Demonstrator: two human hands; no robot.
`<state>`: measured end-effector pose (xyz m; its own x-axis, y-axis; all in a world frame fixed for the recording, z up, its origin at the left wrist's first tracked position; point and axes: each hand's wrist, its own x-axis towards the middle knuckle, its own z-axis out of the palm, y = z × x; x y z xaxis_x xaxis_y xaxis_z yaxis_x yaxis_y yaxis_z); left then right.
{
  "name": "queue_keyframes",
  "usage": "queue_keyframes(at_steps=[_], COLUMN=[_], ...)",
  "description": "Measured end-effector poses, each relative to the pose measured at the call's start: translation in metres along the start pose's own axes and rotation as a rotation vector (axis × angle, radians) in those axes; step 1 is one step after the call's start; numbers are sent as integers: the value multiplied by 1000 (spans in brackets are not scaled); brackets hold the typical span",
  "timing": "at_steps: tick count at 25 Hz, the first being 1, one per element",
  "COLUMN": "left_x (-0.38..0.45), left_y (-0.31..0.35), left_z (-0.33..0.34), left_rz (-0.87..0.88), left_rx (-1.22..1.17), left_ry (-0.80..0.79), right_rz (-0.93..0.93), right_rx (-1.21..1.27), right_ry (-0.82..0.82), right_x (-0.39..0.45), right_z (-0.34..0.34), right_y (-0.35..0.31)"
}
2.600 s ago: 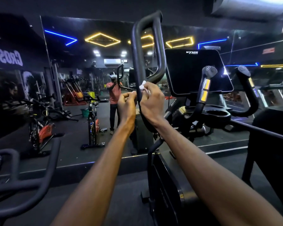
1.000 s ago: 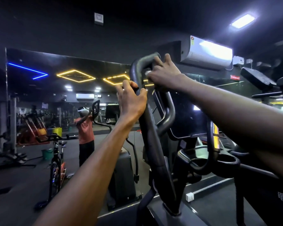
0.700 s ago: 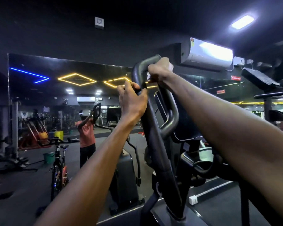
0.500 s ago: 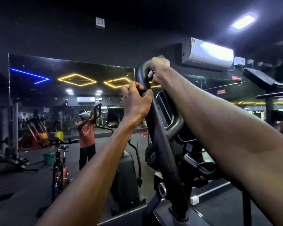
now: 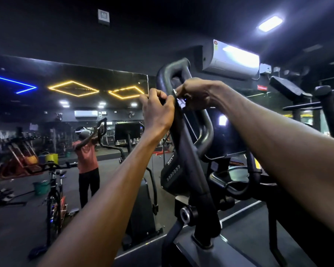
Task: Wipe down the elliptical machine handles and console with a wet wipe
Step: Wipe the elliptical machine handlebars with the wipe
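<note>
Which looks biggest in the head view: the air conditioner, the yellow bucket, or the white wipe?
1. air conditioner
2. yellow bucket, seen in the mirror, so farther off
3. wipe, only a scrap showing beside the right hand

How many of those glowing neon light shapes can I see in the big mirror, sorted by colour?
Yellow diamond outlines: 2
Blue angled strip: 1
Total: 3
</note>
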<state>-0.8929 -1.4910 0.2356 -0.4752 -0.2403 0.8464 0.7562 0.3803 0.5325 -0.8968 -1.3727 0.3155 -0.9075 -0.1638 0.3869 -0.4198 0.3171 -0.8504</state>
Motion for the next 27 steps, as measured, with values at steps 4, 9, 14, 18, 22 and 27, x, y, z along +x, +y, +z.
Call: queue_keyframes(at_steps=[4,9,14,18,22,27], left_x=[1,-1,0,0,1,8], left_y=[3,5,4,4,2,-4], left_z=[-2,-3,-1,-4,-8,-17], left_rz=[-3,23,-8,-38,-24,-18], left_rx=[-4,18,-7,-38,-82,-151], left_ry=[1,15,8,-18,-53,-102], right_rz=[-47,-19,65,148,180,-160], right_rx=[-57,-264,-308,-338,-700,-684], right_ry=[-32,-143,-207,-348,-309,202], right_x=[-3,-20,-26,-41,-55,-64], right_z=[-7,-13,-9,-10,-11,-19], right_y=[15,27,23,29,15,-15])
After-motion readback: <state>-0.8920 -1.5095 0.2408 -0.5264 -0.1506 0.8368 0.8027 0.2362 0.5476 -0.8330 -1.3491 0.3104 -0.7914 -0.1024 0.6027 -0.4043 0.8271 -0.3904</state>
